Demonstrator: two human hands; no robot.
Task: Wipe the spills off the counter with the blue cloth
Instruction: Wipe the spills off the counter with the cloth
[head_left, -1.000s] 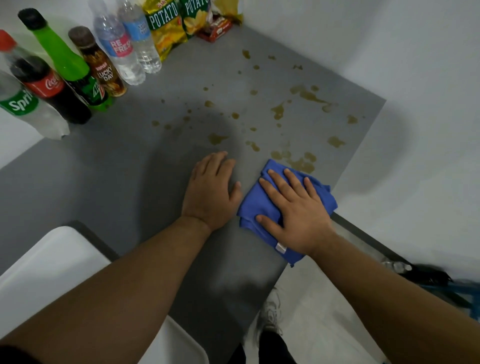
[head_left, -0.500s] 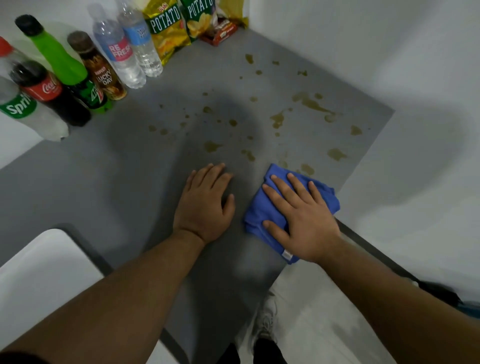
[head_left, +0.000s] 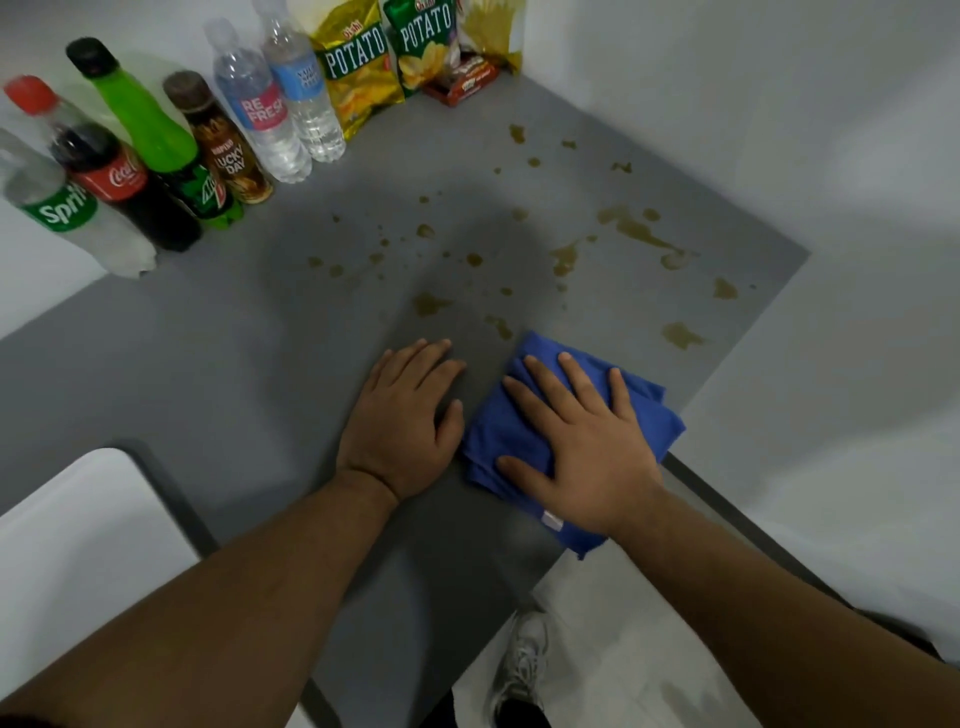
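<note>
The folded blue cloth (head_left: 657, 415) lies on the grey counter (head_left: 234, 364) close to its near right edge. My right hand (head_left: 587, 441) is pressed flat on top of it, fingers spread, covering most of the cloth. My left hand (head_left: 400, 421) rests palm down on the bare counter just left of the cloth, holding nothing. Brownish spills (head_left: 634, 231) are scattered over the counter beyond both hands, with one blotch (head_left: 428, 304) just ahead of my left fingertips and another (head_left: 680, 335) to the right of the cloth.
Several drink bottles (head_left: 260, 109) stand in a row along the back left wall. Potato chip bags (head_left: 358, 67) and a small snack box (head_left: 462, 83) fill the far corner. A white surface (head_left: 78, 545) sits at lower left. The counter's edge (head_left: 737, 332) runs diagonally at right, floor and a shoe (head_left: 519, 660) below.
My right hand slid the cloth over the spots that lay just past its far edge, and those spots are gone. The left hand stayed flat beside it.
</note>
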